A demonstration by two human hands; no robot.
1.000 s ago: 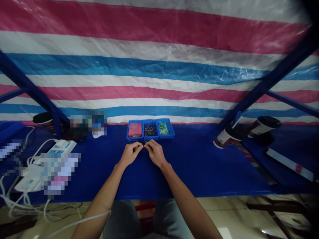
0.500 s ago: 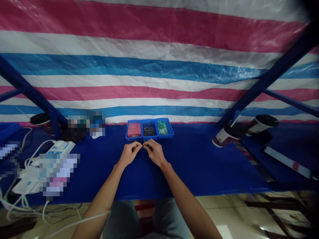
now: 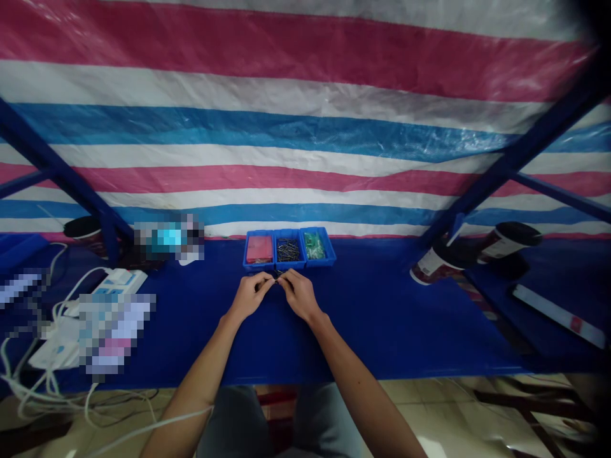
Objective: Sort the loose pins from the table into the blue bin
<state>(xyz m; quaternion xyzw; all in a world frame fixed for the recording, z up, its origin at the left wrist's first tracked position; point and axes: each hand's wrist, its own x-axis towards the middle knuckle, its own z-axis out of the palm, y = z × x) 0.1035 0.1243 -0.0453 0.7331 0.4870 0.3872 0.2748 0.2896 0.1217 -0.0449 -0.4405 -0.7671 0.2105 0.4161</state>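
Observation:
My left hand (image 3: 247, 295) and my right hand (image 3: 300, 294) meet just in front of three blue bins. Both have thumb and fingers pinched together around a small dark, thin piece (image 3: 276, 278), which looks like a screw but is mostly covered by the fingertips. The left bin (image 3: 259, 266) holds flat pink pieces (image 3: 259, 248). Dark screw-like pieces (image 3: 287, 250) fill the middle bin (image 3: 290, 265). In the right bin (image 3: 323, 261) lie small green and clear pieces (image 3: 314, 245), too small to name.
A blue table (image 3: 372, 318) spreads beneath my hands. To the left sit a white power strip (image 3: 125, 280) and tangled white cables (image 3: 28, 397). On the right are tubs with dark lids (image 3: 432, 264). Blue metal posts (image 3: 470, 197) flank the table before a striped sheet (image 3: 305, 146).
The view has shifted slightly, so the bins and tubs appear a little farther right. My hands stay pinched together at nearly the same place.

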